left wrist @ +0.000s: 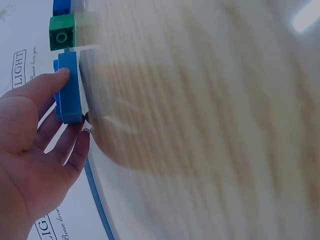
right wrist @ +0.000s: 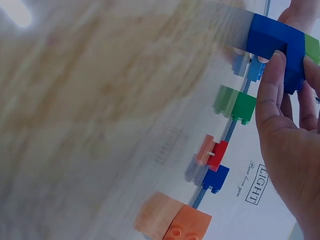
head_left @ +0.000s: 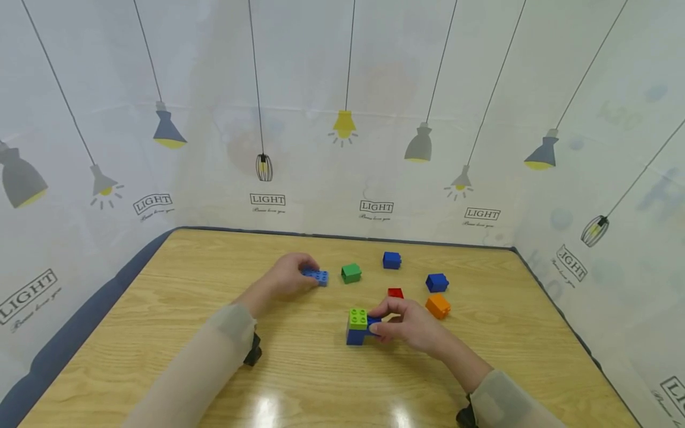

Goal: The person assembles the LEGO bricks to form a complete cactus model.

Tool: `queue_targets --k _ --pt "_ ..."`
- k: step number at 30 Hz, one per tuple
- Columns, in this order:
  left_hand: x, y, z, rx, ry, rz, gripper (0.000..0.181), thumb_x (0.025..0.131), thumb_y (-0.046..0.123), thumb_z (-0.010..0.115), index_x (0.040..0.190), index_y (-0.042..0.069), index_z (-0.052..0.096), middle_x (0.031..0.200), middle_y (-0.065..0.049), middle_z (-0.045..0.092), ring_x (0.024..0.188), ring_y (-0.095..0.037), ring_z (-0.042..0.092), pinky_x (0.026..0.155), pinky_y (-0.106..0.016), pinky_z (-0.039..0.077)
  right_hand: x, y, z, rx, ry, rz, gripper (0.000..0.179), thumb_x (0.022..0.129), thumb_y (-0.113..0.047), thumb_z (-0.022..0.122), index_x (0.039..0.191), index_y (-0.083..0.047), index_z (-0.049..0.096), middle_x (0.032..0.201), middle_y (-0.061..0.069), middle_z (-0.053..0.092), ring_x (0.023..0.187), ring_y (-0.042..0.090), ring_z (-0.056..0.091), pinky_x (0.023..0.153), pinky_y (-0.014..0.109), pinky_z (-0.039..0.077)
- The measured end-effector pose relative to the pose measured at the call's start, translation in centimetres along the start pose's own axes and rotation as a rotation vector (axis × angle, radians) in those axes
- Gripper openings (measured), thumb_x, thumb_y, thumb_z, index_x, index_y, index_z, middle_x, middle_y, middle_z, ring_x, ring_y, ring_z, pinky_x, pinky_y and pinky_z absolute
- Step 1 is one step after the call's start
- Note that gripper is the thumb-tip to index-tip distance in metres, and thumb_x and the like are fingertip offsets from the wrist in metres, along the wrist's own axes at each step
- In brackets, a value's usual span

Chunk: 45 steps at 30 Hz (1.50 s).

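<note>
My left hand (head_left: 289, 274) pinches a light blue brick (head_left: 321, 277) at the left of the table, thumb on one face and fingers behind it. In the left wrist view the light blue brick (left wrist: 70, 90) stands on its side, its studs turned toward the palm. Nearer the front is a small stack, a lime green brick (head_left: 358, 318) above a dark blue brick (head_left: 355, 337). My right hand (head_left: 414, 327) pinches another dark blue brick (head_left: 373, 324) jutting from the stack's right side. Fingers partly hide that brick; how it joins the stack cannot be told.
A green brick (head_left: 351, 273) lies just right of the light blue one. Two dark blue bricks (head_left: 392, 260) and an orange brick (head_left: 438, 306) lie farther right. Behind my right hand a red brick (head_left: 395, 292) is partly hidden. A printed sheet (head_left: 321, 178) walls the table's back and sides.
</note>
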<state>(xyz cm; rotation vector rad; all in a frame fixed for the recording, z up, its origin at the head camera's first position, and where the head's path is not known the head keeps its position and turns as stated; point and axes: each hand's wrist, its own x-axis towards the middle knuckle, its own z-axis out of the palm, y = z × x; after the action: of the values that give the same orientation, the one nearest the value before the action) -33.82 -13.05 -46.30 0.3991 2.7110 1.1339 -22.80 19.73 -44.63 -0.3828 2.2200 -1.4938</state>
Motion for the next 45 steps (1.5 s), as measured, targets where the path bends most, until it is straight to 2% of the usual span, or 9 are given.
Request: queue_targets --k 8,18,23,29,35,45 --pt "-0.9 -0.5 -0.8 -0.051 0.026 0.025 0.040 0.098 0.027 0.084 0.136 0.017 0.075 0.138 -0.010 0.069 0.126 -0.031 0.065 0.111 -0.053 0.055 0.0 0.0 0.0 0.001 0.000 0.004 0.029 0.103 -0.024 0.080 0.126 -0.007 0.072 0.129 0.016 0.067 0.094 0.025 0.075 0.088 0.038 0.068" --pt "-2.3 0.4 -1.3 -0.091 0.013 0.069 0.038 0.101 0.026 0.082 0.138 0.018 0.075 0.141 -0.009 0.070 0.124 -0.030 0.066 0.102 -0.045 0.061 0.0 0.0 0.0 0.006 0.002 0.000 0.028 0.103 -0.023 0.080 0.125 -0.006 0.072 0.130 0.016 0.067 0.095 0.025 0.074 0.088 0.037 0.068" --pt "-3.0 1.4 -1.1 -0.094 0.005 0.110 0.039 0.100 0.028 0.083 0.138 0.020 0.075 0.138 -0.006 0.073 0.122 -0.028 0.067 0.100 -0.043 0.061 0.0 -0.1 0.1 0.002 0.007 0.005 0.028 0.103 -0.023 0.080 0.125 -0.007 0.073 0.131 0.016 0.067 0.096 0.025 0.074 0.088 0.037 0.068" --pt "-3.8 3.1 -0.5 -0.097 -0.020 0.201 0.038 0.100 0.031 0.083 0.136 0.024 0.076 0.133 -0.001 0.075 0.117 -0.023 0.067 0.094 -0.038 0.060 0.0 -0.1 0.0 -0.001 0.008 0.012 0.029 0.103 -0.024 0.080 0.126 -0.009 0.073 0.131 0.015 0.067 0.096 0.026 0.074 0.088 0.037 0.068" --pt "-5.0 5.0 0.3 -0.114 -0.073 0.286 0.036 0.100 0.031 0.083 0.135 0.024 0.078 0.133 0.000 0.075 0.112 -0.019 0.066 0.088 -0.033 0.061 -0.1 -0.1 0.0 -0.009 0.008 0.002 0.029 0.103 -0.024 0.080 0.126 -0.009 0.073 0.130 0.015 0.068 0.093 0.025 0.075 0.088 0.038 0.068" --pt "-6.6 6.9 1.4 -0.135 -0.155 0.328 0.033 0.101 0.030 0.082 0.133 0.025 0.078 0.125 0.006 0.076 0.107 -0.016 0.065 0.086 -0.030 0.061 -0.1 -0.1 0.0 -0.007 0.003 -0.007 0.029 0.103 -0.024 0.080 0.125 -0.007 0.073 0.127 0.015 0.068 0.092 0.027 0.075 0.088 0.037 0.068"
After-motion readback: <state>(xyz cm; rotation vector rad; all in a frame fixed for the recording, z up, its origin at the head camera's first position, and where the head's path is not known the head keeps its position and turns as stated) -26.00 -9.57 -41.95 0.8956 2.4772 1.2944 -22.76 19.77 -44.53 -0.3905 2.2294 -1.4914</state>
